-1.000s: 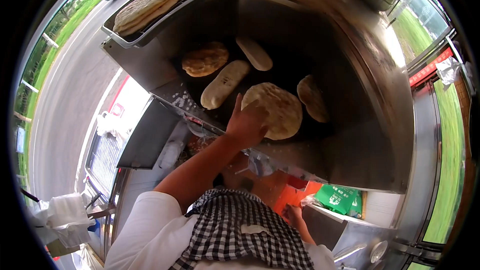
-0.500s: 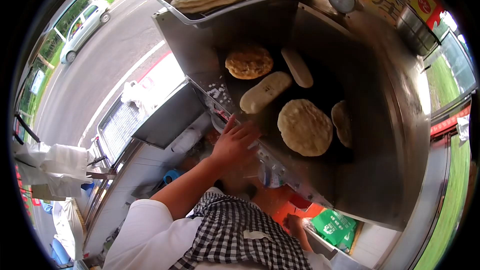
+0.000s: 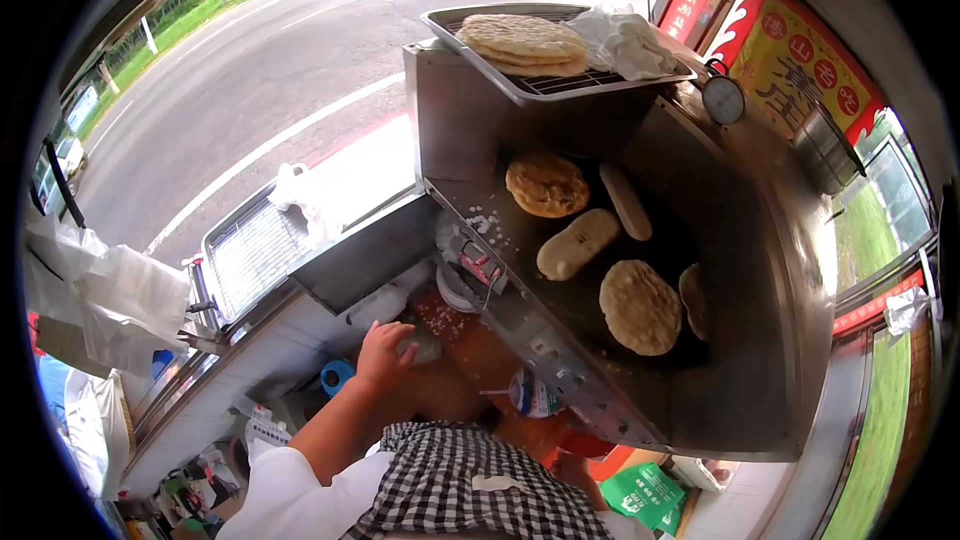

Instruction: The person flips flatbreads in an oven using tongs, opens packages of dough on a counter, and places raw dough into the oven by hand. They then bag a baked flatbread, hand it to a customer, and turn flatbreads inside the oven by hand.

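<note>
My left hand [image 3: 385, 357] hangs in the air left of the griddle's front panel, fingers apart and holding nothing. My right hand [image 3: 572, 470] is low beside the checked apron [image 3: 450, 475], dim and partly hidden, so its fingers cannot be made out. It is nearest to a green printed bag [image 3: 643, 496] and a red container [image 3: 588, 443]. On the dark griddle [image 3: 560, 325] lie a browned round flatbread [image 3: 547, 184], a pale oval dough piece [image 3: 578, 244], a narrow long one [image 3: 626, 202], a large round flatbread [image 3: 640, 307] and a smaller one [image 3: 693, 302].
A rack tray [image 3: 540, 88] with stacked flatbreads [image 3: 525, 44] and a white cloth [image 3: 625, 42] rests on the griddle's far edge. A dial gauge [image 3: 723, 100] and a metal pot [image 3: 828, 150] stand right. Another wire rack [image 3: 245, 258] sits left, by the road.
My left hand has drawn away from the griddle's near edge, down and to the left. The view has shifted, with the griddle appearing lower. The flatbreads keep their arrangement.
</note>
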{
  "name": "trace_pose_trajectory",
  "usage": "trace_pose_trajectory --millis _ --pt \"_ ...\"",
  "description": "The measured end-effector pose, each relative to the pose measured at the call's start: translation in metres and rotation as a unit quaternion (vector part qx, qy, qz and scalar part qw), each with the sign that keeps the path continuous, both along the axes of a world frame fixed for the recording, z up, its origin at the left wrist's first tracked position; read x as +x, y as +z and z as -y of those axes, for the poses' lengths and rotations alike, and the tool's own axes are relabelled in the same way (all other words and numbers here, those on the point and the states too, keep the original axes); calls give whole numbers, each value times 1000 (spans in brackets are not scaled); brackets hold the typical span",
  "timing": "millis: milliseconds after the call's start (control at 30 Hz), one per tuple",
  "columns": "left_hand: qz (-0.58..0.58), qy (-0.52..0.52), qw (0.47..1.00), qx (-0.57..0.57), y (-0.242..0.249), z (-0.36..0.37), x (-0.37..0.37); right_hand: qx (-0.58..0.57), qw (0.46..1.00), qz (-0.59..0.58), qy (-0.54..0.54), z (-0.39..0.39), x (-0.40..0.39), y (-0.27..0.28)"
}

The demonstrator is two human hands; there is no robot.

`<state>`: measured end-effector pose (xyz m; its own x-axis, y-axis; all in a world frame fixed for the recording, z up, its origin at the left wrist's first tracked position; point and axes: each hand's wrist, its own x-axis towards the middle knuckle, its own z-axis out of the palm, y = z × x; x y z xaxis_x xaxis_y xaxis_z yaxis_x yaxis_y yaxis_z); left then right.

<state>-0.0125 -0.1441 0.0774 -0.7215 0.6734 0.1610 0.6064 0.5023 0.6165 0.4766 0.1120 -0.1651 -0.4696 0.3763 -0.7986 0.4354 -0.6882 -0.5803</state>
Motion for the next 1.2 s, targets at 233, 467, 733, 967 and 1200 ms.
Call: trace_pose_trajectory --millis 233,467,733,967,1200 --pt "124 140 980 -67 -81 133 7 178 955 169 167 33 -56 31" --pt "221 237 936 -137 -120 228 36 60 982 166 70 77 -112 87" --pt "225 334 907 -124 -128 278 71 21 978 148 144 66 -130 69" --pt "235 359 898 -99 -133 258 111 8 974 168 150 -7 -145 11" --pt "253 371 888 -103 -164 242 153 28 959 68 272 -16 -169 53"
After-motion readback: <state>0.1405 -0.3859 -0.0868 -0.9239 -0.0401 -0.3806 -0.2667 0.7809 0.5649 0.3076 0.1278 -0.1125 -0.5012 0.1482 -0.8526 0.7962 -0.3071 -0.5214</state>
